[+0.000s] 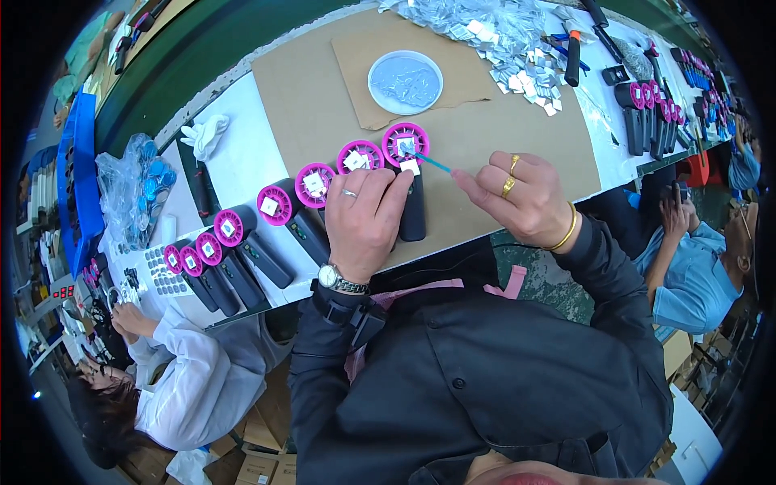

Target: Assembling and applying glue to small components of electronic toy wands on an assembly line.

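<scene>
My right hand (524, 200) pinches a thin blue stick (434, 163). Its far end touches pale grey paste on the white square in the pink finned head (406, 144) of a dark-handled handheld device. Curled over the handles beside it, my left hand (368, 217) has a small white square pad (410, 167) at its thumb tip; the fingertips are partly hidden. Left of that device, a second pink head (360, 159) and a third (314, 184) also carry white squares. A round white dish (405, 82) of grey paste lies beyond them.
More pink-headed devices (274, 205) line the table's left side. A heap of silvery square pads (517, 56) sits at the far right, near an orange-handled tool (574, 58). A white glove (205, 136) lies far left. Co-workers sit at left (190, 364) and right (687, 275).
</scene>
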A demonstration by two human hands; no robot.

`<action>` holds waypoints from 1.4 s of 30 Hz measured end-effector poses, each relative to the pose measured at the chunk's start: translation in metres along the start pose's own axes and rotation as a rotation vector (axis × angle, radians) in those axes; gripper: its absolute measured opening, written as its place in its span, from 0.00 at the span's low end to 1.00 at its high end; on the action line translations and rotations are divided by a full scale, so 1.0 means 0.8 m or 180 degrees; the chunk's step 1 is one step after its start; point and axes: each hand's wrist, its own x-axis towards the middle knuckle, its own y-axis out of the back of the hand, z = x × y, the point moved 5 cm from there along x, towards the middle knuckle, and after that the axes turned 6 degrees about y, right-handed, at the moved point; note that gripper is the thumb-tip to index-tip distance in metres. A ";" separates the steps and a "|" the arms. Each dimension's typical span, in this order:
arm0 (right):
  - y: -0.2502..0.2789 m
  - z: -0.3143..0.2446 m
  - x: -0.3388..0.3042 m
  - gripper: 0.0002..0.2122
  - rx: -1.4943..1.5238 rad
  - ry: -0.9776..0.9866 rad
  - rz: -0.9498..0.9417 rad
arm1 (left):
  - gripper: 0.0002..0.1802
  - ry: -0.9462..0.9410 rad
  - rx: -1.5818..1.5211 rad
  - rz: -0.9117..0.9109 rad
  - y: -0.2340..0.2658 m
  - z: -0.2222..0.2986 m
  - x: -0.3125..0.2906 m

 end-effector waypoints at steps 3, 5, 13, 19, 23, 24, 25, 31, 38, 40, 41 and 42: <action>-0.001 0.002 0.001 0.19 0.0062 -0.0022 0.0051 | 0.18 0.0007 -0.0021 0.0017 0.000 0.000 0.000; 0.001 0.006 -0.006 0.20 0.0237 -0.0280 0.0287 | 0.18 0.0004 -0.0003 -0.0005 0.000 0.001 0.000; 0.008 0.013 -0.016 0.22 0.0725 -0.0574 0.0647 | 0.17 0.0031 -0.0027 0.0071 0.001 -0.004 -0.001; 0.005 0.013 -0.016 0.22 0.0783 -0.0475 0.0490 | 0.14 0.0162 -0.0115 0.0207 0.006 -0.004 0.002; 0.007 0.009 -0.014 0.21 0.0487 -0.0118 0.0153 | 0.14 0.0199 -0.0102 0.0300 0.008 -0.005 -0.001; 0.008 0.009 -0.015 0.21 0.0442 -0.0051 0.0125 | 0.14 0.0226 -0.0100 0.0326 0.007 -0.006 -0.002; 0.009 0.008 -0.015 0.21 0.0397 0.0018 0.0098 | 0.14 0.0254 -0.0095 0.0353 0.006 -0.007 -0.003; 0.010 0.006 -0.021 0.17 0.0346 -0.0018 0.0195 | 0.14 0.0260 -0.0086 0.0388 0.008 -0.007 -0.004; -0.010 0.048 -0.043 0.07 0.1719 -0.2651 0.0422 | 0.17 0.0567 -0.0111 0.0355 0.021 -0.009 -0.006; -0.023 0.065 -0.043 0.07 0.1732 -0.2716 0.0605 | 0.18 0.0816 0.0016 0.0300 0.027 -0.017 -0.006; -0.032 0.079 -0.045 0.07 0.1736 -0.2786 0.0790 | 0.18 0.1060 0.0136 0.0242 0.030 -0.025 -0.006; -0.040 0.090 -0.045 0.07 0.1755 -0.2849 0.0970 | 0.18 0.1316 0.0267 0.0181 0.032 -0.033 -0.010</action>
